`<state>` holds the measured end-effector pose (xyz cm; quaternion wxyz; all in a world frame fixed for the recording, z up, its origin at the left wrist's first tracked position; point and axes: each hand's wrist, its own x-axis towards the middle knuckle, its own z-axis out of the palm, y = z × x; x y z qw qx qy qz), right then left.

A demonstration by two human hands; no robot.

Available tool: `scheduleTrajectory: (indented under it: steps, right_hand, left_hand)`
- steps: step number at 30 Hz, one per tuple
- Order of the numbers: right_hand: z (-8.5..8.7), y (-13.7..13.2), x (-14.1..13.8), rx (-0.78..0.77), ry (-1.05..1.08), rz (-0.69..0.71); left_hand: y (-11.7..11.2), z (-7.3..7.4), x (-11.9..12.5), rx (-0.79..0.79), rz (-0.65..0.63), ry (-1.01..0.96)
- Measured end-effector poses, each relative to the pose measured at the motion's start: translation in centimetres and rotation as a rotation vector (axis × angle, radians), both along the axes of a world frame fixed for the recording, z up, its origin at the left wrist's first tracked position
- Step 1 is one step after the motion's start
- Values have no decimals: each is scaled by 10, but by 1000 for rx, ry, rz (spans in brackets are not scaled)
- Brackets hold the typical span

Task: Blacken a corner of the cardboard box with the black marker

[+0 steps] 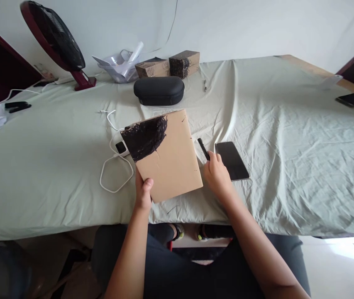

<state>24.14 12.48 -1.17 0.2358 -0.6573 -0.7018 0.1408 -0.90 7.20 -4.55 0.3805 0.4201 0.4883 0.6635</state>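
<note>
My left hand (143,192) grips a brown cardboard box (173,162) by its near left corner, thumb on the upper face. Black ink (147,137) covers the far left corner of that face, with ragged stroke edges. Just right of the box, my right hand (218,174) is closed around a black marker (203,149), whose dark end points away from me and to the left. The marker is apart from the box. Beside my right hand lies a dark-screened phone (233,161) on the cloth. The underside of the box is hidden.
A pale green cloth (289,158) covers the table. Behind the box sit a black case (159,90), two small cardboard boxes (192,60) and a clear basket (117,68). A white cable (103,176) and small white device (122,148) lie left. A fan (55,37) stands far left.
</note>
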Motion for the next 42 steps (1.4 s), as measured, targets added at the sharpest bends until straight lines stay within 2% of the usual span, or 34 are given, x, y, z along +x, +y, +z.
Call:
scheduleTrajectory:
  steps: [6,12,20,28,34,42]
  right_hand:
    - [-4,2,0,-18,84,21]
    - [4,0,-1,-109,54,37]
    - [7,-1,-1,13,194,86]
    - [-2,5,1,66,197,92]
    - [-4,4,2,95,230,98]
    - [-2,1,-2,184,76,47]
  left_hand:
    - [-2,7,5,-33,-20,-33]
    - [-3,1,1,-8,-19,25]
    - [-2,-1,-2,1,-28,53]
    - [-3,13,4,31,-59,25]
    - [-2,21,8,115,-103,-1]
    - [1,23,9,146,-119,2]
